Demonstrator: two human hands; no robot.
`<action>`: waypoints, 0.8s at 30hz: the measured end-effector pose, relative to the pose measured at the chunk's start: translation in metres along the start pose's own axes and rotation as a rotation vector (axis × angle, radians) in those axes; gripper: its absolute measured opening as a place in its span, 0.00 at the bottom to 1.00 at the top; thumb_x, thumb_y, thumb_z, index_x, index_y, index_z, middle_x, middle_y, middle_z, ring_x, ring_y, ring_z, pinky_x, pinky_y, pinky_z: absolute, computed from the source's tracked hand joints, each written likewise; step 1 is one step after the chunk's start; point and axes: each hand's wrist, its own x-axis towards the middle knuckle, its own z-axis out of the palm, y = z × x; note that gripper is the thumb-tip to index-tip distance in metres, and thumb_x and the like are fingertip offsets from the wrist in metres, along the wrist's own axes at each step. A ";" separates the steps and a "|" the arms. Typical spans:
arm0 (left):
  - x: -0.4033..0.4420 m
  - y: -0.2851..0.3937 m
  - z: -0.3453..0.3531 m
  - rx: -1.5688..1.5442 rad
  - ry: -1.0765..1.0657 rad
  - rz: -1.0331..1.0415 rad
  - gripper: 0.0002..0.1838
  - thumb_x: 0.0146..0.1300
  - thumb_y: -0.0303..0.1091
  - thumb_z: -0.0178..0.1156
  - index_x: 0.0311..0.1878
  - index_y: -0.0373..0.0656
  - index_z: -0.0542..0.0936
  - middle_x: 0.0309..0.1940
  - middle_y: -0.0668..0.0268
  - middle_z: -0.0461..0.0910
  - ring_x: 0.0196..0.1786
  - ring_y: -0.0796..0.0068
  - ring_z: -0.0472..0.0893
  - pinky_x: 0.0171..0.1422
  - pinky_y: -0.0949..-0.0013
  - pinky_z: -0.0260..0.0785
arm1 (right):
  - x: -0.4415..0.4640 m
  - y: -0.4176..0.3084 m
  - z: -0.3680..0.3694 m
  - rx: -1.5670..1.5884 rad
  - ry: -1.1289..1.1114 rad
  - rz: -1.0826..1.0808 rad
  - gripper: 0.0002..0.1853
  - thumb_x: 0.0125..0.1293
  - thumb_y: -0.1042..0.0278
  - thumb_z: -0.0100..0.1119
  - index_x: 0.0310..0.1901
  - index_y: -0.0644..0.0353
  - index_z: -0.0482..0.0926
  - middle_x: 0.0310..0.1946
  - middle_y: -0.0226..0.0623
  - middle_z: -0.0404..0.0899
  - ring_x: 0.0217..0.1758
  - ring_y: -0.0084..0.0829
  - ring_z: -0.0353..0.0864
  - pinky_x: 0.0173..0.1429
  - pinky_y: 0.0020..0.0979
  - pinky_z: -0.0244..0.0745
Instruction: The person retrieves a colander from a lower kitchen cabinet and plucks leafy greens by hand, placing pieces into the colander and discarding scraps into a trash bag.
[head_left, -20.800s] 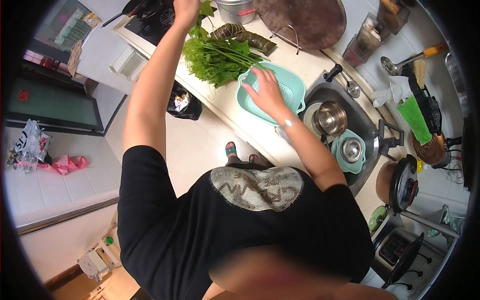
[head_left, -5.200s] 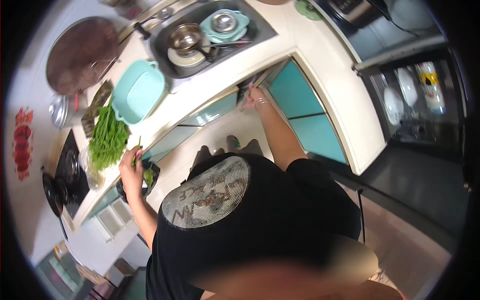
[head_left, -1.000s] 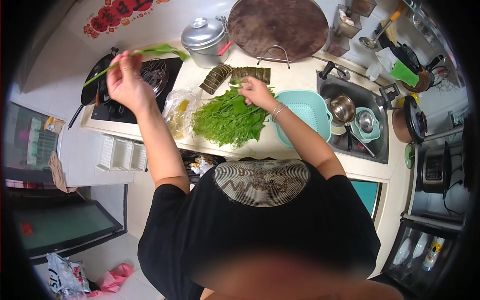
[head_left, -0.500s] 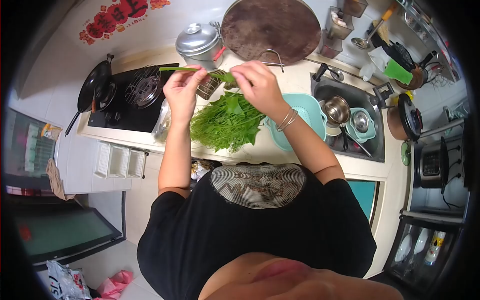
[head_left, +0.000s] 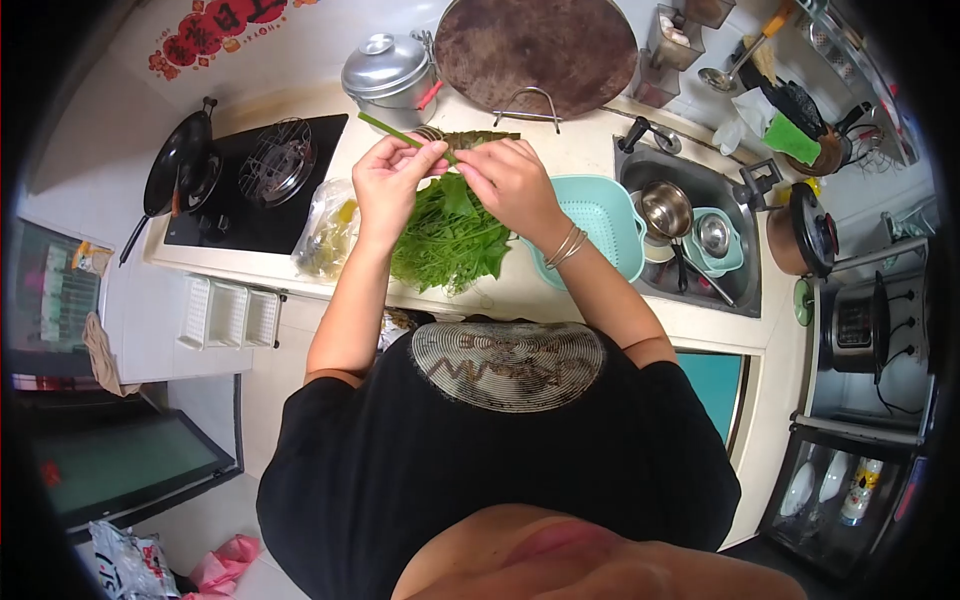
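Observation:
Between the fingertips of my left hand (head_left: 390, 185) is a green stem (head_left: 385, 126), its end sticking out up and to the left. My right hand (head_left: 515, 190), with bracelets at the wrist, pinches the same stem close beside the left fingers. Below both hands a pile of leafy greens (head_left: 455, 240) lies on the counter. To its left is a clear plastic bag (head_left: 325, 235) with something yellow in it. A light green colander (head_left: 600, 225) stands to the right of the greens. Leaf-wrapped bundles (head_left: 480, 138) are partly hidden behind my hands.
A sink (head_left: 735, 180) holding a metal bowl (head_left: 665, 210) is on the right. The stove (head_left: 255, 190) and a black wok (head_left: 180, 165) are on the left. A lidded metal pot (head_left: 390, 80) and a large round board (head_left: 535, 50) stand at the back.
My left hand has come right from over the stove with the stem, and my right hand has met it there. Both hands are now close together above the greens.

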 end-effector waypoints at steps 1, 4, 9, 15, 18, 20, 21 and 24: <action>0.001 -0.001 -0.001 0.002 0.006 -0.004 0.05 0.59 0.21 0.62 0.37 0.31 0.77 0.30 0.60 0.81 0.31 0.76 0.82 0.38 0.76 0.77 | -0.003 0.004 0.003 0.006 -0.004 0.002 0.07 0.54 0.73 0.64 0.36 0.62 0.82 0.31 0.36 0.79 0.35 0.34 0.77 0.43 0.33 0.71; -0.001 -0.009 -0.007 0.067 -0.021 -0.019 0.05 0.59 0.21 0.62 0.37 0.32 0.77 0.29 0.60 0.81 0.30 0.76 0.82 0.37 0.76 0.77 | -0.016 0.012 0.015 0.097 -0.048 0.031 0.09 0.56 0.70 0.63 0.38 0.59 0.81 0.31 0.33 0.79 0.35 0.32 0.77 0.44 0.32 0.69; -0.001 -0.021 -0.003 -0.001 -0.065 -0.075 0.05 0.59 0.22 0.62 0.37 0.33 0.76 0.29 0.62 0.81 0.31 0.77 0.82 0.38 0.77 0.77 | -0.024 0.013 0.008 0.111 -0.111 0.076 0.07 0.56 0.72 0.60 0.36 0.61 0.80 0.30 0.35 0.78 0.35 0.34 0.77 0.44 0.34 0.70; -0.003 -0.035 0.007 -0.065 -0.129 -0.049 0.06 0.60 0.22 0.60 0.40 0.34 0.75 0.35 0.61 0.81 0.39 0.76 0.81 0.45 0.74 0.77 | -0.035 0.009 0.010 0.121 -0.008 0.216 0.08 0.56 0.73 0.59 0.38 0.64 0.79 0.30 0.37 0.77 0.33 0.38 0.77 0.37 0.34 0.71; -0.008 -0.038 0.013 -0.148 -0.148 -0.021 0.06 0.61 0.21 0.60 0.40 0.35 0.75 0.38 0.58 0.81 0.41 0.75 0.81 0.48 0.72 0.77 | -0.036 0.007 0.007 0.234 0.007 0.386 0.10 0.57 0.72 0.58 0.39 0.67 0.79 0.28 0.39 0.76 0.29 0.35 0.77 0.32 0.30 0.71; -0.010 -0.040 0.017 -0.165 -0.145 0.036 0.05 0.60 0.20 0.60 0.39 0.34 0.75 0.37 0.57 0.81 0.41 0.75 0.81 0.48 0.73 0.77 | -0.040 0.010 0.008 0.301 0.003 0.499 0.10 0.59 0.72 0.57 0.40 0.67 0.80 0.28 0.37 0.77 0.27 0.31 0.76 0.31 0.27 0.70; -0.012 -0.043 0.017 -0.170 -0.147 0.032 0.05 0.60 0.20 0.60 0.39 0.34 0.75 0.37 0.57 0.81 0.41 0.75 0.81 0.48 0.73 0.77 | -0.042 0.011 0.008 0.371 0.000 0.606 0.10 0.61 0.71 0.55 0.40 0.67 0.80 0.27 0.35 0.78 0.25 0.26 0.75 0.29 0.25 0.69; -0.017 -0.053 0.016 0.157 -0.171 0.176 0.05 0.60 0.19 0.59 0.38 0.34 0.74 0.37 0.53 0.81 0.42 0.68 0.82 0.47 0.68 0.78 | -0.046 0.016 0.005 0.679 0.076 0.883 0.10 0.63 0.71 0.53 0.39 0.67 0.81 0.27 0.29 0.79 0.26 0.18 0.73 0.31 0.21 0.68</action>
